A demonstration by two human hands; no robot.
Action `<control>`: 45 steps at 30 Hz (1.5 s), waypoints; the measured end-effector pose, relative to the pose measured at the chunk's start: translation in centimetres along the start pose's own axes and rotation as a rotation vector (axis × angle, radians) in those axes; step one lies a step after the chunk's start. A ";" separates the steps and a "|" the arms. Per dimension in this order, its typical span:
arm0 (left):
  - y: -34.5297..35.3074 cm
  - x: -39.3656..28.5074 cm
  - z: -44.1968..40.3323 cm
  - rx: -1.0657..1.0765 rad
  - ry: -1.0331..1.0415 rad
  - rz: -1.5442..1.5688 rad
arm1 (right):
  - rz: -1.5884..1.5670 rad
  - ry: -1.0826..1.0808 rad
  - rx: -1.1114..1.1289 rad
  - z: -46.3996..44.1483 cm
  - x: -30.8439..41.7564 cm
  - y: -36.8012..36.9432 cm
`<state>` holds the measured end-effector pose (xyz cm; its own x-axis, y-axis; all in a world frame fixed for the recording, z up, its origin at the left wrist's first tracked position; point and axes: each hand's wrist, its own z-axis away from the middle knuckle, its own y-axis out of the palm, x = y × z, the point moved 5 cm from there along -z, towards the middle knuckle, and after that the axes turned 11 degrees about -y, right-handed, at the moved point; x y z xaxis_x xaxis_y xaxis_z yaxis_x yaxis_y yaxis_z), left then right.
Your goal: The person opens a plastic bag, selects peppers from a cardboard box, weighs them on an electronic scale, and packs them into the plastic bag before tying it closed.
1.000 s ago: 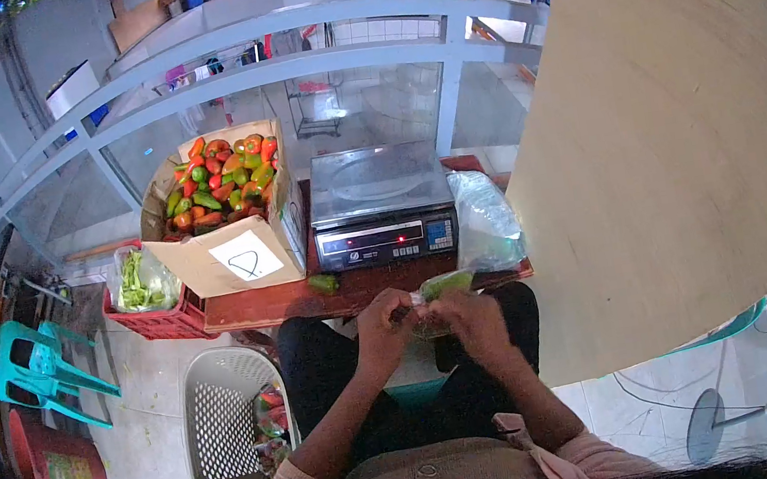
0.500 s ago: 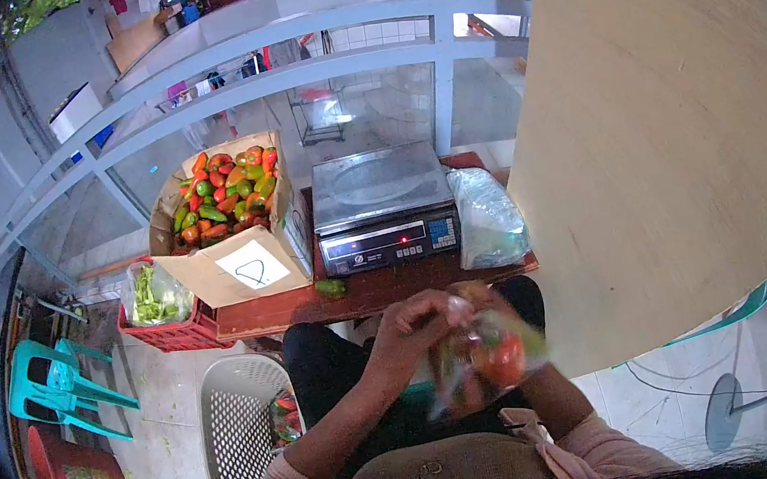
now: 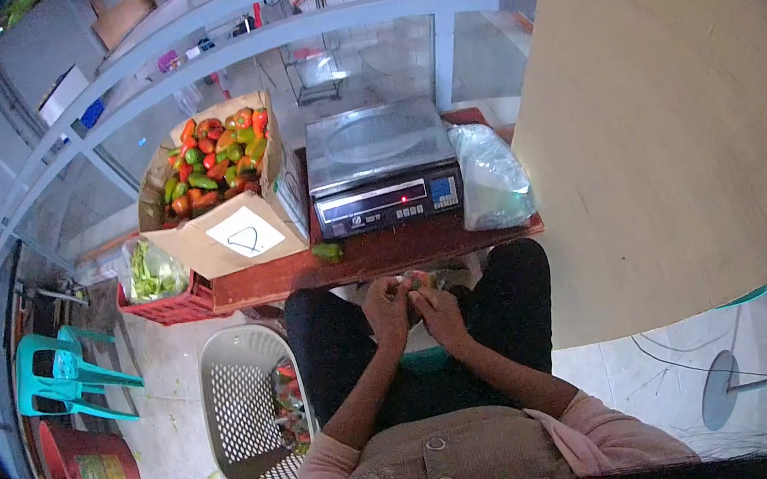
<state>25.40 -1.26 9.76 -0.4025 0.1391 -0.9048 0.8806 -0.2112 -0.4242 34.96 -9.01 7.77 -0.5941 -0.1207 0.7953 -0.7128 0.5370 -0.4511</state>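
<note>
Between my knees, a clear plastic bag of peppers (image 3: 422,280) hangs partly hidden behind my fingers, with red and green showing through it. My left hand (image 3: 386,312) is closed on the gathered top of the bag. Right beside it, my right hand (image 3: 438,312) pinches the same part, the two thumbs close together. Beyond my hands, one loose green pepper (image 3: 328,252) lies near the front edge of the reddish-brown wooden table (image 3: 376,258). A cardboard box (image 3: 197,238) full of red and green peppers stands at the table's left, next to a digital scale (image 3: 384,176).
A plastic bag bundle (image 3: 490,175) lies right of the scale. On the floor at left stand a pale laundry-style basket (image 3: 225,399) with bagged peppers, a red crate (image 3: 173,311), a teal chair (image 3: 54,374) and a red bucket (image 3: 102,465). A large wooden panel (image 3: 663,132) rises at right.
Both hands have moved forward and down between my knees with the bag, which was tilted up near my chest before. The head view has tipped downward.
</note>
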 end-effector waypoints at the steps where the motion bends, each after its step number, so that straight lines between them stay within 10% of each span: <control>1: 0.1 -0.2 0.0 0.012 0.015 0.011 | 0.068 0.020 0.029 -0.1 1.0 -0.5; 9: -1.0 -1.7 0.2 0.117 0.204 0.036 | 0.433 -0.456 -0.013 -4.5 7.0 -4.8; 18: 0.8 -4.8 -4.2 0.009 0.390 -0.053 | -0.169 0.225 -0.001 -8.9 -0.7 -4.0; 24: 3.8 -2.4 -6.8 -0.100 0.294 -0.085 | 0.239 -0.099 -0.167 -11.7 -4.9 -1.9; 45: 5.5 1.7 -7.5 -0.182 0.255 -0.101 | 0.083 0.144 -0.268 -12.8 -9.2 1.7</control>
<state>31.47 5.07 6.15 -0.4345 0.3932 -0.8103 0.8790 -0.0108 -0.4766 43.99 3.74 4.89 -0.5734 0.0419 0.8182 -0.5292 0.7435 -0.4089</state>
